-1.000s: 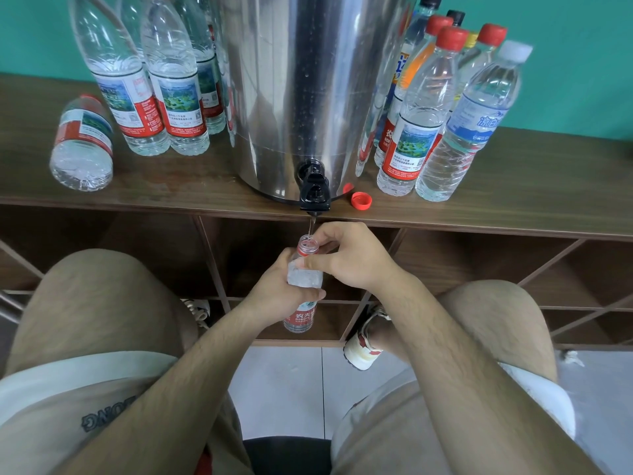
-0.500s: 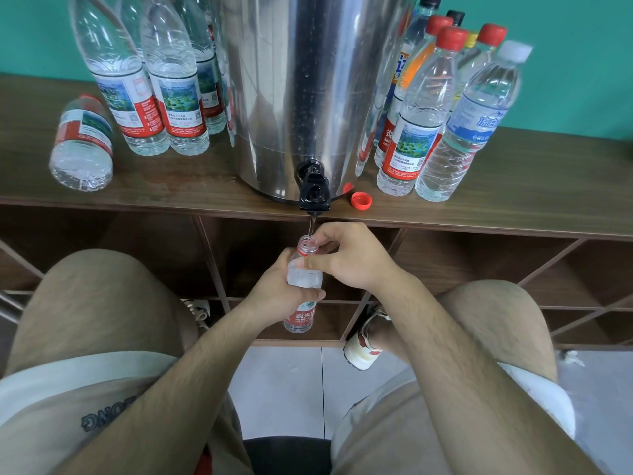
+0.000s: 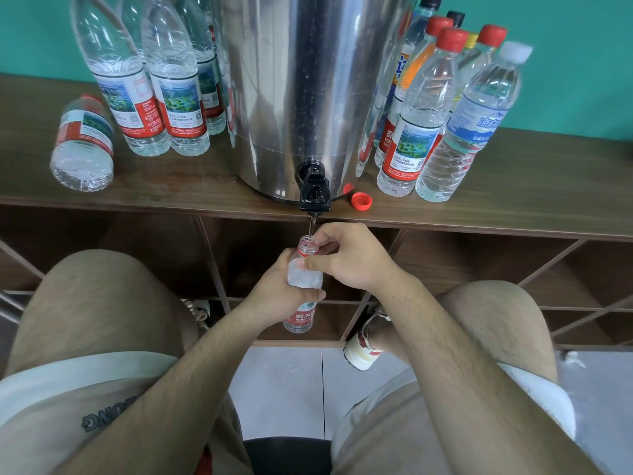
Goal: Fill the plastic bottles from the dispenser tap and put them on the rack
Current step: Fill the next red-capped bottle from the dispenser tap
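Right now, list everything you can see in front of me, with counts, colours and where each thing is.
countertop: one, dark wood, across the view
rack: one, wooden, below the countertop
dispenser: one, steel, countertop centre
tap: one, black, dispenser's base, water running
bottle under the tap: one, clear, red label, uncapped
loose cap: one, red, right of the tap
lying bottle: one, clear, far left
left bottles: at least four, clear, standing left of dispenser
right bottles: about seven, mixed caps, standing right of dispenser
left hand: one, grips the bottle's body
right hand: one, holds its neck
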A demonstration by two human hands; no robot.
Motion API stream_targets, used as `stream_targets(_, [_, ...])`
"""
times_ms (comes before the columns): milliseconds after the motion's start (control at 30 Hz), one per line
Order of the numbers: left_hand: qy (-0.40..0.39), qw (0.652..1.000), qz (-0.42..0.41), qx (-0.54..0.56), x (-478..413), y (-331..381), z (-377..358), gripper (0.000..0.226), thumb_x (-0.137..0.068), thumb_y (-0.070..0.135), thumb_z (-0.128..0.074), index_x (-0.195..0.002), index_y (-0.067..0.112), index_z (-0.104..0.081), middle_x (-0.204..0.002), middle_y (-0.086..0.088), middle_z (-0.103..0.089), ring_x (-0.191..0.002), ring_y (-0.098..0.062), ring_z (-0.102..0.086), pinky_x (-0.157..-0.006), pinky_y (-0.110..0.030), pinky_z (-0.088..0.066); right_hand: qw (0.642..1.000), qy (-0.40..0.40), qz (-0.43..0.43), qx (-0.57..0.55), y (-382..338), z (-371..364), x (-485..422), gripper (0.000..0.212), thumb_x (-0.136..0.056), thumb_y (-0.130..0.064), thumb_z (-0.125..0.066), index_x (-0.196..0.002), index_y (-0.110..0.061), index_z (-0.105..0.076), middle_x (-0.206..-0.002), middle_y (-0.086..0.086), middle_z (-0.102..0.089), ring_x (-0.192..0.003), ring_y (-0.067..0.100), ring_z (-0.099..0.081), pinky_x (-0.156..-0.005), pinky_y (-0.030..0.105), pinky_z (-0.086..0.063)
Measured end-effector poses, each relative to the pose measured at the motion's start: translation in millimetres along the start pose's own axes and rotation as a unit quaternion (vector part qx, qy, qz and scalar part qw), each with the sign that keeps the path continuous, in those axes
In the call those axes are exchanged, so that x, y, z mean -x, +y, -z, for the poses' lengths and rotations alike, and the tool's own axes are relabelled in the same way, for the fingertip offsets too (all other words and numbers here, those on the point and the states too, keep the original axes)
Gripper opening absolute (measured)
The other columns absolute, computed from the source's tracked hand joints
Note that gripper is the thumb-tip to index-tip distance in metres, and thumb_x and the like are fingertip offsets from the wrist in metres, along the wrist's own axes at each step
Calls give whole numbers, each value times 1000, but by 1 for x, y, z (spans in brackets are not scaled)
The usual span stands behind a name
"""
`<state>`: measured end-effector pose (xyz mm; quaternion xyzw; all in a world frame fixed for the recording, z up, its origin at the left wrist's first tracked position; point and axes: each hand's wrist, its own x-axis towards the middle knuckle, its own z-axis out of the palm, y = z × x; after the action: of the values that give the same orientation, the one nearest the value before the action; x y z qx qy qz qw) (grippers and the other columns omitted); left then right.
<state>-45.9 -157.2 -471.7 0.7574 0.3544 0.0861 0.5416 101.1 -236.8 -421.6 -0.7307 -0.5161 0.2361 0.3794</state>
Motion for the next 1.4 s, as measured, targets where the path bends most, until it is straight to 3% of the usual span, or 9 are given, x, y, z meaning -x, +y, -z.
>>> stream_targets(200, [1,1000,-1,-2,1,2,0,84,-82,23,-87,-148,25,-37,-132,0,-59,-121,-21,-60,-102,-39,-52,1000,0,1,7,1,0,-1,19,-79,-35,-90,-90,-27,-77,-90,-10,-77,-86,10,-72,-83,48,-62])
stream_targets(600, [0,1000,-6,2,0,1,-1,82,-82,22,-87,-147,26,-38,-130,3,-59,-119,-18,-60,-100,-36,-52,1000,0,0,9,-1,0,0,19,-79,-35,-90,-90,-27,-77,-89,-10,-76,-85,9,-72,-83,47,-62])
stream_targets(933, [2,1000,-7,-4,-3,-3,-1,81,-82,24,-87,-146,27,-38,-119,11,-56,-108,-12,-58,-81,-20,-47,1000,2,0,8,-2,1,1,19,-79,-34,-90,-90,-25,-78,-88,-11,-76,-84,8,-71,-83,45,-61])
stream_targets(1200, [2,1000,-9,-5,-1,0,0,80,-83,23,-87,-146,26,-38,-124,7,-58,-114,-15,-59,-95,-30,-51,1000,0,-1,3,-2,1,0,19,-78,-36,-90,-88,-28,-77,-88,-11,-77,-84,8,-72,-83,44,-62])
stream_targets(1400, [5,1000,-14,-12,1,2,1,79,-83,24,-87,-146,25,-39,-128,3,-58,-115,-15,-59,-96,-31,-50,1000,6,-2,2,-3,1,1,19,-78,-35,-90,-89,-27,-77,-87,-12,-76,-83,6,-71,-82,41,-62])
